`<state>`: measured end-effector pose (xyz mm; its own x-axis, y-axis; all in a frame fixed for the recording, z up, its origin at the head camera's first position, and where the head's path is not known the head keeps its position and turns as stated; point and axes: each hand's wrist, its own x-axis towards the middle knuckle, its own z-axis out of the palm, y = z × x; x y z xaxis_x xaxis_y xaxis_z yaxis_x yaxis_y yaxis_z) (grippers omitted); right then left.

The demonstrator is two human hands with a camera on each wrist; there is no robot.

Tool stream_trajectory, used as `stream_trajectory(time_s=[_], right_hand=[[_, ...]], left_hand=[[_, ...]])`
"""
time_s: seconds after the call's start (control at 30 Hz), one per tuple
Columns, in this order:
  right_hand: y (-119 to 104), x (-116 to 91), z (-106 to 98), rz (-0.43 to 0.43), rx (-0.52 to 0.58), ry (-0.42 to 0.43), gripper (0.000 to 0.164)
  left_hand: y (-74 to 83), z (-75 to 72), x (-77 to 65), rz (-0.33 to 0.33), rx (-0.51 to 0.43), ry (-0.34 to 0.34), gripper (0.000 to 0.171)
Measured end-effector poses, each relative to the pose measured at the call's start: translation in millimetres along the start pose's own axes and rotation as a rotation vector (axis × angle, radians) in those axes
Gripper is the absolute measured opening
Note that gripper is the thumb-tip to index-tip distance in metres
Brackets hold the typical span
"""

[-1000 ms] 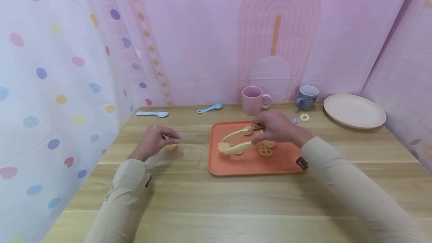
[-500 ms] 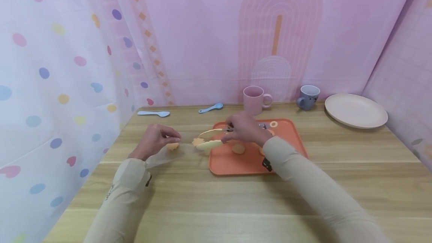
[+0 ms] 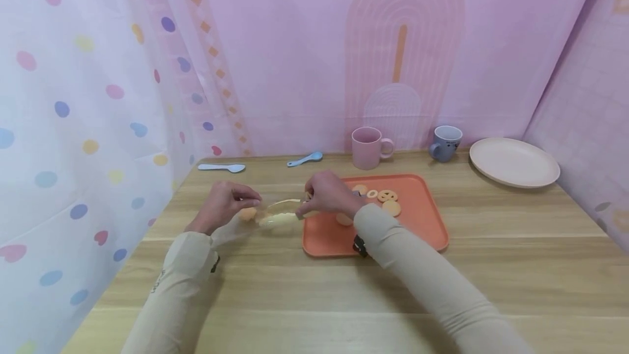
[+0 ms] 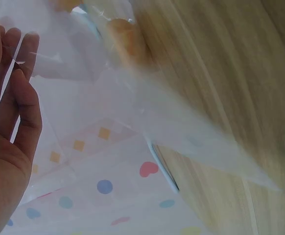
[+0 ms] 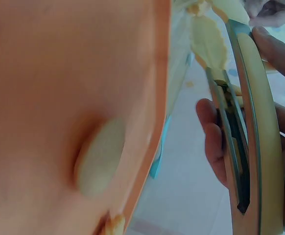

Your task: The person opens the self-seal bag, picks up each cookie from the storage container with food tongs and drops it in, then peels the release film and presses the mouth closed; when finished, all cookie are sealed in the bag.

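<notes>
My left hand [image 3: 221, 207] pinches the edge of a clear plastic bag [image 4: 79, 63] at the left of the table. A tan cookie [image 3: 247, 213] shows inside the bag, just below my fingers. With my right hand [image 3: 330, 194] I grip pale yellow tongs [image 5: 267, 132], their tips pointing left at the bag. A small cookie [image 5: 199, 7] is between the tong tips, blurred in the head view. The orange tray [image 3: 417, 234] lies under my right wrist, with several cookies on it, including a round one [image 3: 391, 208] and a pretzel-shaped one [image 3: 387, 195].
Behind the tray stand a pink mug [image 3: 366, 148] and a grey-blue mug [image 3: 446, 143]. A beige plate [image 3: 514, 161] lies at the back right. Two light blue spoons, one long [image 3: 222, 167] and one short [image 3: 306, 159], lie along the back left edge.
My right hand has carried the tongs and a cookie left from over the tray to the bag, uncovering more cookies on the tray. My left hand has stayed in place.
</notes>
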<state>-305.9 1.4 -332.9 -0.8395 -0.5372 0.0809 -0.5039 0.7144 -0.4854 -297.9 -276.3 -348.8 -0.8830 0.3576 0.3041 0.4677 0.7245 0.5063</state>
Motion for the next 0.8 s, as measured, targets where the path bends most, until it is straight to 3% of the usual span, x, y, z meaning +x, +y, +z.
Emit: stream_trajectory(time_s=[0.37,0.6,0.8], right_hand=[[-19,12,19,0.049,0.042,0.065,0.06],[-30,22,31,0.039,-0.101,0.096,0.059],[-34,21,34,0.038,-0.102,0.102,0.06]], left_hand=[[5.0,0.1,3.2,-0.001,-0.011,0.031,0.006],[7.9,-2.3,5.4,-0.002,0.004,0.016,0.007],[6.6,-2.8,3.5,0.011,0.001,0.012,0.007]])
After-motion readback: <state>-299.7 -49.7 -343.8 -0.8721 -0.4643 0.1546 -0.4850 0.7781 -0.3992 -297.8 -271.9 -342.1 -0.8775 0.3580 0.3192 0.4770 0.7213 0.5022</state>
